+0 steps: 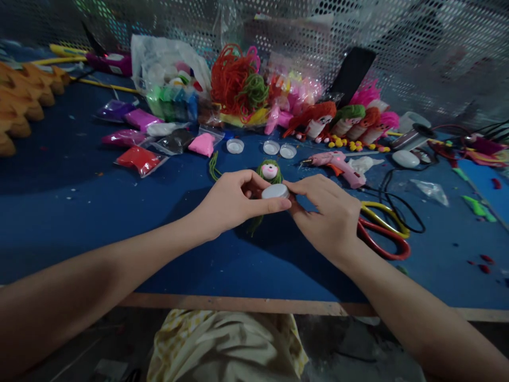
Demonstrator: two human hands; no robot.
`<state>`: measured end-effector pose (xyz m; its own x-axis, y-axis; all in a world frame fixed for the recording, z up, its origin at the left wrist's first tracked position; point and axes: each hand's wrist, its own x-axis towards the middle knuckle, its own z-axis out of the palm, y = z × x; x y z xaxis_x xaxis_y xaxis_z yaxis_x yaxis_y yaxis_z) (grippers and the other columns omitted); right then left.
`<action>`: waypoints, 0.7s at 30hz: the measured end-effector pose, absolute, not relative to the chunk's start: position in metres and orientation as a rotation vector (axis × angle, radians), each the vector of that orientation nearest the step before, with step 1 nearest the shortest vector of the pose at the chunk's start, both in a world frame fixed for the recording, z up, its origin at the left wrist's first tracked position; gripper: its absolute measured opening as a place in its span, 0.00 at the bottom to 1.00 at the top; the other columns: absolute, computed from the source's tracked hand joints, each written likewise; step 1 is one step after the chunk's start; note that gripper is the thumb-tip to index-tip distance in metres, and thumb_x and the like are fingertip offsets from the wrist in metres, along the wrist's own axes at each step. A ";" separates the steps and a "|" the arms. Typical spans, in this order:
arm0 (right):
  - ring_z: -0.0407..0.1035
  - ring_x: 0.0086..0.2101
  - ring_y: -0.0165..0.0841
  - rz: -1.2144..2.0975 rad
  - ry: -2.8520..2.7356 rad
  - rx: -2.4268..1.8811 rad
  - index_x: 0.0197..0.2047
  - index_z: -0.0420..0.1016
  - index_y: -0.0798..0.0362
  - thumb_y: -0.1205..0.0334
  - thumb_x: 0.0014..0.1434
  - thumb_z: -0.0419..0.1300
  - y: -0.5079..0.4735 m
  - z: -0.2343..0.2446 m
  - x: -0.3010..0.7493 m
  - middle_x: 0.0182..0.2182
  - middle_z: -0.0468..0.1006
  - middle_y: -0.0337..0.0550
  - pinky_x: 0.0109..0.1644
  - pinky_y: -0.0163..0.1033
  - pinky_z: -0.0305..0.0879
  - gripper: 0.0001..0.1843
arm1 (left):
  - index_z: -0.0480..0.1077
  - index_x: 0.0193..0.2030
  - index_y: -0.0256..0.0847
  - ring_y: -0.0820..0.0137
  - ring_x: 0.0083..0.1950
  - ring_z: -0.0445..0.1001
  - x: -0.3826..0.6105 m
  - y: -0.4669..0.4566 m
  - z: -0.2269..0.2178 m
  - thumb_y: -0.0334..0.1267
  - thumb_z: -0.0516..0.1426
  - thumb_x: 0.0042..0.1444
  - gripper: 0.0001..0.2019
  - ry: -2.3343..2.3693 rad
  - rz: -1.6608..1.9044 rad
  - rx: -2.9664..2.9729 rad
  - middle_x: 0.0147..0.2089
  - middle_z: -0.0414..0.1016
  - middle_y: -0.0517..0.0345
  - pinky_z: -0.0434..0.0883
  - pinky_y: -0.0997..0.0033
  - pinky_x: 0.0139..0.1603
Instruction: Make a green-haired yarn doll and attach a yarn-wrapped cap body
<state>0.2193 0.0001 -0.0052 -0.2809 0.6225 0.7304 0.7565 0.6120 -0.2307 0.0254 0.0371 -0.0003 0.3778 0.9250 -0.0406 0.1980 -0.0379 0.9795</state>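
Observation:
My left hand [230,204] is closed round a white round cap [274,191], its thumb along the near side. At the cap's right edge, the thumb and forefinger of my right hand [328,215] are pinched together on it. Directly behind the cap is a small doll's head [269,171] with a pink-and-white face and green yarn hair. Whether the head is joined to the cap is hidden by my fingers. More green yarn [213,165] shows left of the head and below my left hand. Three white caps [235,146] lie open side up beyond the doll.
A pink glue gun [338,165] and scissors with red and yellow handles [384,231] lie on the right. Several yarn-haired dolls [350,122] stand behind. Bagged clay [141,159], an orange yarn bundle [229,79] and an egg tray [24,101] occupy the back and left.

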 end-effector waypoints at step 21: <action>0.78 0.41 0.40 0.062 -1.843 -1.050 0.58 0.76 0.43 0.63 0.61 0.66 -0.001 0.003 0.220 0.45 0.85 0.45 0.49 0.50 0.75 0.22 | 0.74 0.46 0.42 0.65 0.45 0.77 0.022 0.037 -0.003 0.45 0.72 0.48 0.21 0.829 1.092 1.593 0.47 0.80 0.54 0.73 0.65 0.47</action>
<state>0.2198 -0.0007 0.0035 -0.1506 0.6799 0.7177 0.6300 0.6254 -0.4604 0.0219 0.0375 -0.0028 0.3592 0.8983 0.2531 0.0026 -0.2722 0.9622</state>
